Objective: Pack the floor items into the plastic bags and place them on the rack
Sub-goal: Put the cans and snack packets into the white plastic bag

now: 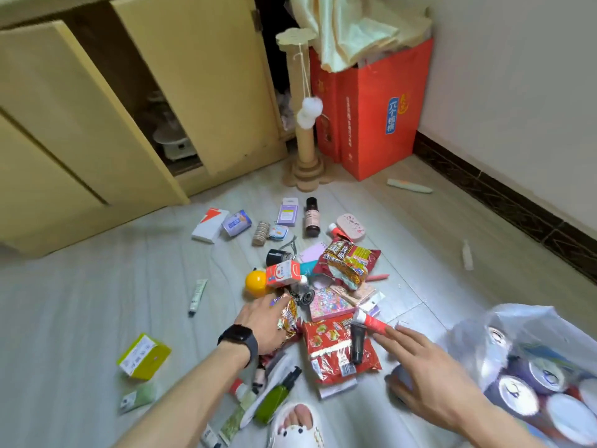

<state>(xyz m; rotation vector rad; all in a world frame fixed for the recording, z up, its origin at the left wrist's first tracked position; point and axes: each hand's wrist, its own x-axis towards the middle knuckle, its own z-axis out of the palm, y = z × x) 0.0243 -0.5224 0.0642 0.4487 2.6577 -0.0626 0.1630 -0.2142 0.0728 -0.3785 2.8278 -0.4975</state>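
A pile of small items lies on the pale floor point(97, 286): snack packets, boxes, tubes and bottles. My left hand point(263, 321), with a black watch on its wrist, is closed around a shiny snack packet point(288, 315) at the pile's near left. My right hand point(420, 373) hovers with its fingers spread over a red snack packet point(336, 347), its fingertips next to a red-and-white tube point(371, 321). A black tube point(358, 345) rests on that red packet. A clear plastic bag point(536, 367) holding several cans sits at the lower right.
A yellow ball point(255, 281), a red-and-white carton point(286, 273) and another red snack packet point(347, 263) top the pile. A green box point(143, 355) lies left. A cardboard scratching post point(303, 150) and red paper bags point(371, 108) stand at the back. Cabinet doors point(97, 92) hang ajar.
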